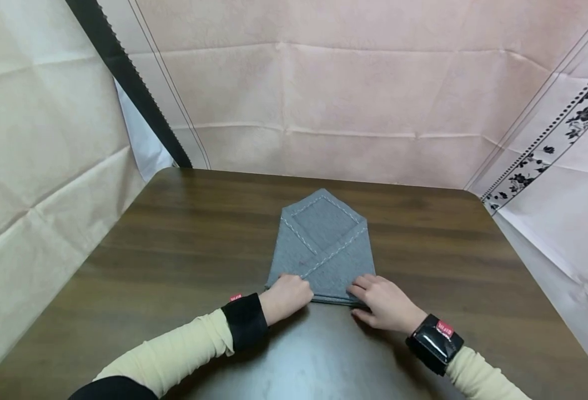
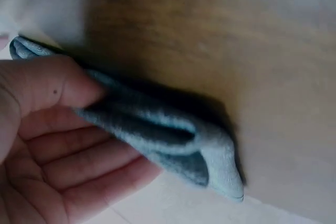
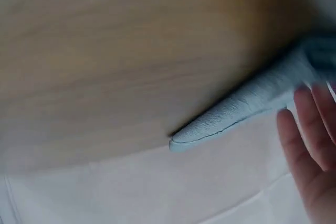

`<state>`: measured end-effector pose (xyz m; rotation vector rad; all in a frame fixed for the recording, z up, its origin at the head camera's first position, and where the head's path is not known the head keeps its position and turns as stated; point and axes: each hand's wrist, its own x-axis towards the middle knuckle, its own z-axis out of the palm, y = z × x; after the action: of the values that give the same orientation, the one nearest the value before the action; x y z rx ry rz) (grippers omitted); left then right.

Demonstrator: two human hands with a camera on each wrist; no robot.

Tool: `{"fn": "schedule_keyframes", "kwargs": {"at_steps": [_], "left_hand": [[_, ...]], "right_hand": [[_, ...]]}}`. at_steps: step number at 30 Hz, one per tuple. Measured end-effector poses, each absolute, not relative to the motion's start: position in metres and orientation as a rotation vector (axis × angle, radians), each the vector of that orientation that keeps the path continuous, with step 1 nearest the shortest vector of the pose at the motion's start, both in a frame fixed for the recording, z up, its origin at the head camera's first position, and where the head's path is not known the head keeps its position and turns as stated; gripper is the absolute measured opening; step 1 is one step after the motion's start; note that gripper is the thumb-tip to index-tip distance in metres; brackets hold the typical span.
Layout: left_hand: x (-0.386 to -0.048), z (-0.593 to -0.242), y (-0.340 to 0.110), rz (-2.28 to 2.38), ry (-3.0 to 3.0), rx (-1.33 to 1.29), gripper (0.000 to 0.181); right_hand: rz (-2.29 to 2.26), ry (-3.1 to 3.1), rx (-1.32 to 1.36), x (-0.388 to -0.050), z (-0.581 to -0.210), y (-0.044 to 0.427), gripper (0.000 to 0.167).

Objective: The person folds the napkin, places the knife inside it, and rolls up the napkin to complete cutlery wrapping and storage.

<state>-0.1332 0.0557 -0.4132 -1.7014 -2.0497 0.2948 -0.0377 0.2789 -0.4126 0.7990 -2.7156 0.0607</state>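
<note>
A folded grey-blue cloth (image 1: 323, 244) with pale dashed stitching lies on the table, its pointed end away from me. My left hand (image 1: 287, 295) pinches the near left edge. In the left wrist view the thumb is at the layered folds of the cloth (image 2: 173, 140) and the fingers (image 2: 94, 166) lie along its other face. My right hand (image 1: 383, 303) rests its fingers on the near right corner, thumb low in front of the edge. In the right wrist view, extended fingers (image 3: 294, 140) reach over the cloth (image 3: 247, 103); the thumb is hidden.
The brown wooden table (image 1: 174, 239) has rounded far corners. Pale creased sheeting (image 1: 323, 94) hangs behind it, with a dark strip (image 1: 134, 83) at left and a black floral band (image 1: 548, 150) at right. Both wrists wear black bands (image 1: 435, 344).
</note>
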Motion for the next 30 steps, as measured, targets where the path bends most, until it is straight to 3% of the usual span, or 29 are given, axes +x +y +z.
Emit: {"fn": "schedule_keyframes", "kwargs": {"at_steps": [5, 8, 16, 24, 30], "left_hand": [[-0.131, -0.413, 0.056, 0.408, -2.054, -1.696, 0.026], [-0.132, -0.412, 0.057, 0.465, -2.059, -1.707, 0.025], [-0.151, -0.399, 0.053, 0.099, -2.331, -1.858, 0.018], [-0.175, -0.392, 0.046, -0.252, -2.496, -1.936, 0.030], [-0.180, -0.391, 0.045, -0.381, -2.538, -1.972, 0.016]], "right_hand": [[-0.388, -2.585, 0.878, -0.037, -0.422, 0.266, 0.007], [-0.489, -2.515, 0.902, -0.038, -0.423, 0.261, 0.004], [-0.022, -2.585, 0.638, -0.037, -0.429, 0.263, 0.009], [0.129, -2.657, 0.468, -0.035, -0.424, 0.263, 0.012], [0.164, -2.737, 0.322, -0.038, -0.416, 0.263, 0.013]]}}
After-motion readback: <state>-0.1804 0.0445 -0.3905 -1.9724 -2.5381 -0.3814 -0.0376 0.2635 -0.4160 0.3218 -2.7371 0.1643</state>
